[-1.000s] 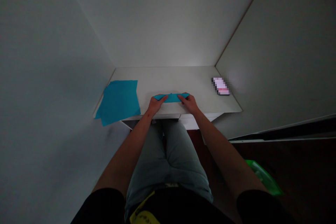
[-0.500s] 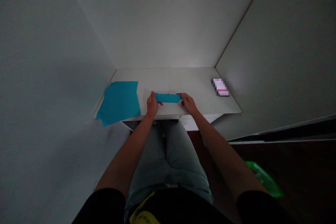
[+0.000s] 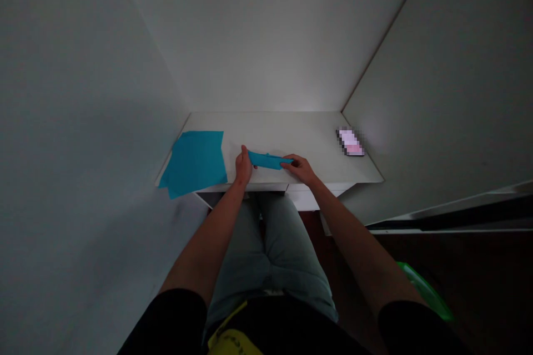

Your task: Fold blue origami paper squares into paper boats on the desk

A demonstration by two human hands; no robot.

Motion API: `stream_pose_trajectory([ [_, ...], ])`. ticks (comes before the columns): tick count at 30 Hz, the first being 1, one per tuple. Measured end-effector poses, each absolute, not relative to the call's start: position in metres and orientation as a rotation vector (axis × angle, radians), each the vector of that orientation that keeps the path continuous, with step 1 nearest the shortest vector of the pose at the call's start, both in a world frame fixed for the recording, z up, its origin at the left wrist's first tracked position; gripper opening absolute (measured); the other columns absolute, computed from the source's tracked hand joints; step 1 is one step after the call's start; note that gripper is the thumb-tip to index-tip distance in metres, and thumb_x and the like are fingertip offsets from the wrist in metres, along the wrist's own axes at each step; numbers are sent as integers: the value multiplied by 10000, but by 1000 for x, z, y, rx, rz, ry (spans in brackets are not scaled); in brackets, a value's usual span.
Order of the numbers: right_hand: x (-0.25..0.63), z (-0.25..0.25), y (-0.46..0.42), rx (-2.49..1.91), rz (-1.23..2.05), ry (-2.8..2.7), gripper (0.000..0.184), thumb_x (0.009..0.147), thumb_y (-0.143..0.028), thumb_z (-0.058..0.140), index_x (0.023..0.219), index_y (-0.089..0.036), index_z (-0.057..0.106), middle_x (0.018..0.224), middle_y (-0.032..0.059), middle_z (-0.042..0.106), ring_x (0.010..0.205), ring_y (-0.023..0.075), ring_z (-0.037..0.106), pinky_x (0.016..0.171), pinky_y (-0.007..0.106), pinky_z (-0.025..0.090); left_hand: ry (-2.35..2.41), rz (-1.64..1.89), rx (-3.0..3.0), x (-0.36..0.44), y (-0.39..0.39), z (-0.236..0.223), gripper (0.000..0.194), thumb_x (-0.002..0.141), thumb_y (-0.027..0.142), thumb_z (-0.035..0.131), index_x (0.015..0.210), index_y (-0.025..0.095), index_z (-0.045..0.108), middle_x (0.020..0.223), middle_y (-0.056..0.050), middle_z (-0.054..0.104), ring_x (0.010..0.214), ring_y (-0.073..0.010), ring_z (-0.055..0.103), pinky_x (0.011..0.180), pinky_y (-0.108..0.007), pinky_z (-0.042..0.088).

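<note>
Between my hands is a narrow strip of folded blue paper [image 3: 266,161], held above the white table [image 3: 287,127] near its front edge. It tilts, with its right end lower than its left. My left hand [image 3: 243,166] grips the left end, thumb pointing up. At the other end, my right hand [image 3: 300,167] pinches the strip between thumb and fingers. Some of the left fingers are hidden behind the paper. Flat on the table's left side lie overlapping blue sheets [image 3: 197,161], partly hanging over the front edge.
A phone [image 3: 350,142], its screen blurred out, lies near the table's right edge. Walls enclose the table at the back and both sides. A drawer front [image 3: 303,199] shows under the tabletop. On the dark floor at lower right is a green plastic object [image 3: 428,294].
The folded strip has gone from nearly level to tilted, its right end now lower. My right hand has shifted down slightly with it and pinches the end. The view has moved a little.
</note>
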State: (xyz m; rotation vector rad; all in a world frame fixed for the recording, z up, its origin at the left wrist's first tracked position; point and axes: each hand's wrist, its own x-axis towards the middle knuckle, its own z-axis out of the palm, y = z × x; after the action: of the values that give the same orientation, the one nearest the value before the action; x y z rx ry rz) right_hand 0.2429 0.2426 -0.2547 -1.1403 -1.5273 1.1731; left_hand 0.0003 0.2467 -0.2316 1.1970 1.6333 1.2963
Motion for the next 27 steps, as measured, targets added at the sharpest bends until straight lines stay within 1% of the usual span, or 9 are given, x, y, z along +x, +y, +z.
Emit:
stream_pose_trajectory([
  [3, 242, -258, 240, -1165, 1128, -1503, 520, 739, -696, 813, 960, -225, 787, 766, 18, 736, 641, 176, 606, 618, 309, 474, 1583, 1324, 1204, 3, 248, -233, 814, 927, 949, 141, 656, 266, 492, 551, -44, 573, 547, -200, 605, 604, -346, 492],
  [6, 250, -256, 232, -1228, 987, -1558, 517, 836, -707, 721, 1017, -230, 801, 857, 51, 770, 678, 198, 627, 657, 335, 505, 1466, 1412, 1176, 6, 250, -234, 803, 940, 927, 184, 869, 230, 577, 751, -47, 661, 532, -156, 574, 558, -319, 470],
  [8, 264, -251, 225, -1248, 871, -1660, 487, 911, -673, 657, 1059, -235, 810, 933, 71, 772, 708, 205, 636, 682, 347, 520, 1422, 1442, 1198, 9, 251, -236, 766, 958, 897, 243, 983, 219, 598, 872, -54, 678, 553, -137, 574, 556, -303, 469],
  [11, 295, -238, 219, -1266, 738, -1843, 427, 995, -577, 587, 1129, -245, 820, 1063, 95, 755, 765, 208, 663, 738, 357, 544, 1410, 1374, 1360, 11, 251, -240, 671, 1003, 811, 328, 984, 212, 628, 935, -64, 679, 627, -141, 597, 631, -305, 498],
  [13, 318, -228, 220, -1325, 650, -1934, 396, 1019, -508, 570, 1195, -253, 817, 1116, 104, 744, 780, 208, 669, 762, 361, 547, 1409, 1256, 1509, 12, 249, -243, 596, 1034, 735, 373, 974, 215, 658, 947, -62, 694, 680, -158, 616, 712, -321, 511],
  [17, 361, -210, 235, -1474, 447, -2013, 413, 1018, -434, 601, 1356, -264, 765, 1190, 110, 742, 696, 194, 627, 761, 373, 529, 1456, 1001, 1707, 13, 246, -245, 465, 1042, 649, 462, 997, 249, 694, 985, -51, 745, 815, -209, 671, 811, -349, 502],
  [20, 382, -204, 258, -1534, 304, -1993, 405, 1032, -448, 600, 1340, -252, 777, 1100, 104, 769, 667, 200, 611, 740, 367, 500, 1490, 932, 1763, 13, 244, -243, 419, 1030, 632, 502, 993, 262, 695, 1034, -55, 765, 886, -234, 692, 837, -361, 502],
  [23, 395, -203, 289, -1629, 183, -1920, 376, 1022, -488, 627, 1195, -221, 829, 889, 90, 768, 656, 218, 610, 722, 359, 469, 1505, 908, 1784, 13, 243, -242, 411, 1030, 620, 502, 997, 262, 703, 1043, -61, 771, 907, -248, 702, 860, -374, 507],
  [27, 409, -211, 334, -1720, 208, -1811, 346, 1009, -490, 643, 1071, -208, 834, 717, 59, 719, 632, 219, 612, 719, 347, 470, 1515, 876, 1809, 15, 241, -240, 420, 1026, 624, 503, 1010, 261, 713, 964, -62, 766, 884, -259, 706, 839, -379, 509],
])
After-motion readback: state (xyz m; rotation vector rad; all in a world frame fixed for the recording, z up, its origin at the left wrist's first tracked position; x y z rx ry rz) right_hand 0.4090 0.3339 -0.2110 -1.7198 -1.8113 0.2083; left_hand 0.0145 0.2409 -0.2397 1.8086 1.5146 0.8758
